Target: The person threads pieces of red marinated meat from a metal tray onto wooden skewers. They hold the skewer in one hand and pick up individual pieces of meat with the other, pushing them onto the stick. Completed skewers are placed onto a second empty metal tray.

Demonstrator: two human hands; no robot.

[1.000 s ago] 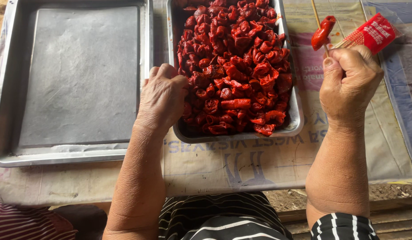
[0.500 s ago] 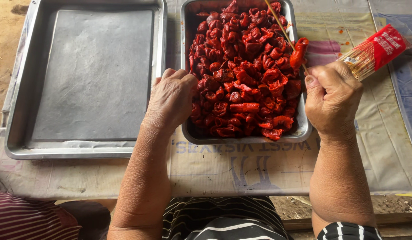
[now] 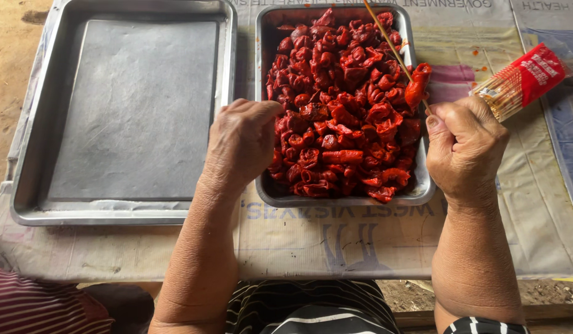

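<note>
A steel tray (image 3: 422,185) is heaped with red marinated meat pieces (image 3: 342,99). My left hand (image 3: 243,139) reaches into its near left side, fingers curled down among the pieces. My right hand (image 3: 464,148) sits at the tray's right rim and grips a thin bamboo skewer (image 3: 385,37) that slants up and left over the meat. One red meat piece (image 3: 417,85) is threaded on the skewer just above my fingers.
An empty steel tray (image 3: 122,111) lies to the left. A red packet of bamboo skewers (image 3: 521,80) rests at the right on a printed tarpaulin (image 3: 336,235) covering the table. A striped sleeve (image 3: 33,306) shows at the lower left.
My right hand has brought the skewer with its meat piece leftward, from beside the packet to over the meat tray. My left hand stays in the meat.
</note>
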